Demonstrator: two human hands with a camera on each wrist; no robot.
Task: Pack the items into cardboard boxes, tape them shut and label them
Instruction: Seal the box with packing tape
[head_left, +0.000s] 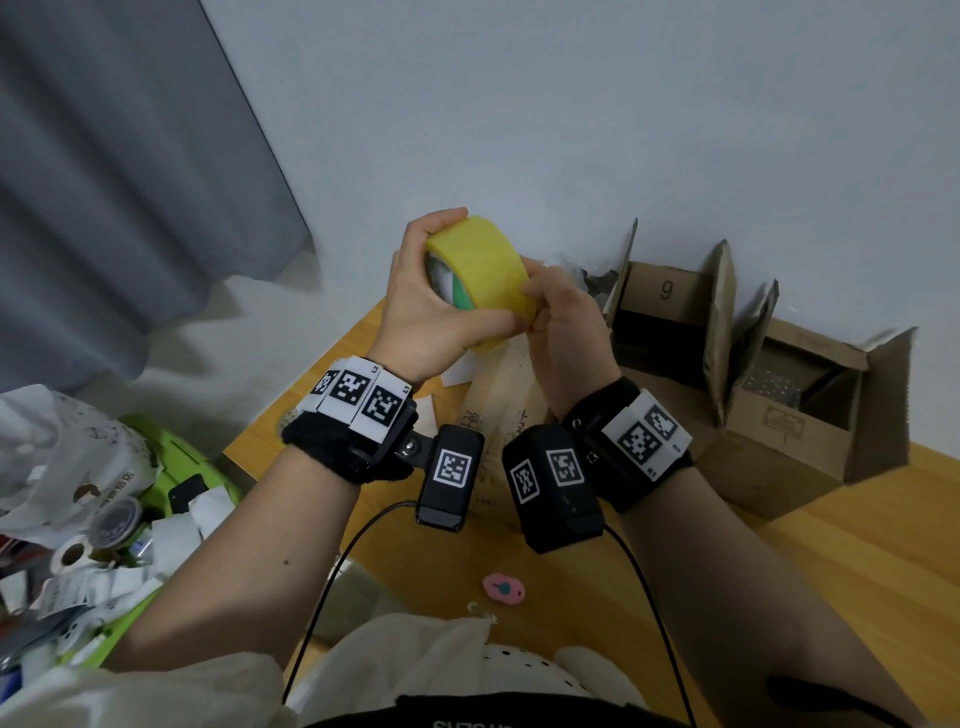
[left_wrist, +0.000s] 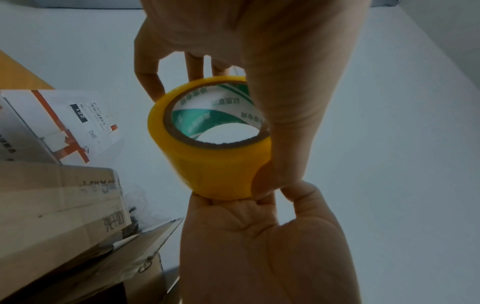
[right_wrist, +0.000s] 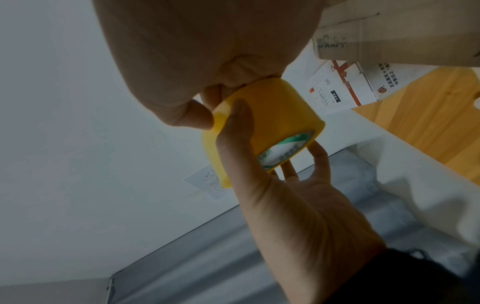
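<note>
A yellow roll of packing tape (head_left: 480, 265) with a green-and-white printed core is held up in the air above the wooden table (head_left: 857, 545). My left hand (head_left: 431, 306) grips the roll (left_wrist: 207, 156), thumb along its outer face and fingers over the far rim. My right hand (head_left: 550, 312) pinches at the roll's (right_wrist: 265, 115) lower right edge with thumb and curled fingers. A closed cardboard box (head_left: 498, 410) with handwriting lies on the table below my hands. Two open cardboard boxes (head_left: 670, 306) (head_left: 795, 415) stand to the right against the wall.
A pink small tool (head_left: 503, 588) lies near the table's front edge. A white box with orange stripes (left_wrist: 64, 121) sits behind the closed box. A green bin (head_left: 104, 525) full of paper, rolls and wrappers stands left of the table. Grey curtain (head_left: 104, 182) hangs at left.
</note>
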